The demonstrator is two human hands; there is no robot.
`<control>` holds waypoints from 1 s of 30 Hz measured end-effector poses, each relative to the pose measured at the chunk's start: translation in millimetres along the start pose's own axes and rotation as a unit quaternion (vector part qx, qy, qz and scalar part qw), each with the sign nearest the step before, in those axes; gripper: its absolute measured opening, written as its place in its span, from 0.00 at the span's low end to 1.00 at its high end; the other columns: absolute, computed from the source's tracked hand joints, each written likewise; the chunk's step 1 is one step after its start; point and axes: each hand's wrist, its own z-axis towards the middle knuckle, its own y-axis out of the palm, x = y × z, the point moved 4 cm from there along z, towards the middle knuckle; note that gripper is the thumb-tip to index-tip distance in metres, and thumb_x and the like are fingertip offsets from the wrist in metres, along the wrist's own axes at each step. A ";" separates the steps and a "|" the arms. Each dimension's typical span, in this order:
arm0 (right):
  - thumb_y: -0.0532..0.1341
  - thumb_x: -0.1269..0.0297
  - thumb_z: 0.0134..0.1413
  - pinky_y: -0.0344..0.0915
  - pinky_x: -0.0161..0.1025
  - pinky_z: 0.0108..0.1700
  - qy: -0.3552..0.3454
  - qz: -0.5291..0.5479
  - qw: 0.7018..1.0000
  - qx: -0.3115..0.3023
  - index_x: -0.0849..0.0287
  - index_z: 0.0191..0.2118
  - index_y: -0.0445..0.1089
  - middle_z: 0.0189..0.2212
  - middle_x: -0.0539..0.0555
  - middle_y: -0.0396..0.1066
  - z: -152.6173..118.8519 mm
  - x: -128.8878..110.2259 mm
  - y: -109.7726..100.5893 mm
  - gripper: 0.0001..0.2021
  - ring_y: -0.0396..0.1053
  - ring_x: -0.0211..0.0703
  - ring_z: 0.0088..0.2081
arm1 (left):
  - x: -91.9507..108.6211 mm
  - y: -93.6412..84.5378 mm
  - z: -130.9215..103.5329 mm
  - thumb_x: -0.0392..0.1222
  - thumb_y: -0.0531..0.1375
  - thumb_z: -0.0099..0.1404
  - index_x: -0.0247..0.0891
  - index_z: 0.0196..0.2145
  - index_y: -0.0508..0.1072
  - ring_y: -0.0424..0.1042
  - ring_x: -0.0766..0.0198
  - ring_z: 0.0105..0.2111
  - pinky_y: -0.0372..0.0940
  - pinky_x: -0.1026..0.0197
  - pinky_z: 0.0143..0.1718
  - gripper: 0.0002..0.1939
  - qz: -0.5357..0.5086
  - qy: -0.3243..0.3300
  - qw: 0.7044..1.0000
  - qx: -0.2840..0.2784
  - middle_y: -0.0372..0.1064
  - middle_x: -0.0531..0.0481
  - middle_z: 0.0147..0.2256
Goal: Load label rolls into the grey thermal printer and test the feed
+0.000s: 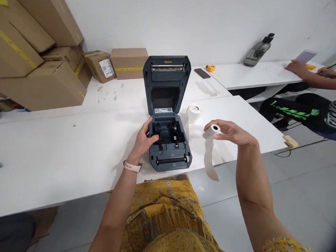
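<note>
A dark grey label printer (pixel 169 152) sits on the white table with its lid (pixel 166 85) raised and its roll bay showing. My left hand (pixel 144 138) grips the printer's left wall, the thumb over the inner edge and the fingers along the outside. To the right of the printer, my right hand (pixel 227 132) holds a small white paper roll (pixel 214 129) between thumb and fingers. A loose paper strip (pixel 209 157) hangs from it past the table's front edge. Behind this hand, a thicker white label roll (pixel 195 111) rests on the table beside the printer.
Cardboard boxes (pixel 61 84) are stacked at the back left. A phone (pixel 202 73), a yellow tape measure (pixel 210 68) and a dark bottle (pixel 257 52) stand or lie along the wall. At the far right, another person's hands (pixel 297 67) hold a purple item.
</note>
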 end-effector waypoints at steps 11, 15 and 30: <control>0.75 0.47 0.46 0.71 0.52 0.52 0.161 0.086 0.982 0.052 0.52 0.55 0.75 0.52 0.57 0.77 12.1 85.1 13.2 0.31 0.73 0.49 0.45 | 8.5 -2.3 -4.5 0.41 0.69 0.58 0.43 0.71 0.59 0.68 0.46 0.66 0.63 0.40 0.68 0.46 0.034 -0.014 0.999 0.015 0.65 0.38 0.68; 0.75 0.47 0.46 0.66 0.60 0.64 0.151 0.117 0.978 0.090 0.47 0.62 0.72 0.63 0.59 0.72 10.3 90.3 -4.6 0.36 0.69 0.57 0.61 | 9.6 -5.2 -8.4 0.39 0.69 0.58 0.45 0.72 0.58 0.73 0.47 0.62 0.66 0.40 0.66 0.46 0.041 -0.021 0.998 0.038 0.63 0.36 0.69; 0.76 0.51 0.37 0.72 0.53 0.56 0.136 0.068 0.982 0.110 0.57 0.51 0.71 0.46 0.58 0.78 109.0 52.0 -20.0 0.33 0.75 0.54 0.48 | 11.0 -6.5 -14.0 0.36 0.67 0.57 0.44 0.69 0.60 0.75 0.47 0.60 0.70 0.41 0.63 0.43 0.013 -0.015 0.998 0.059 0.61 0.33 0.70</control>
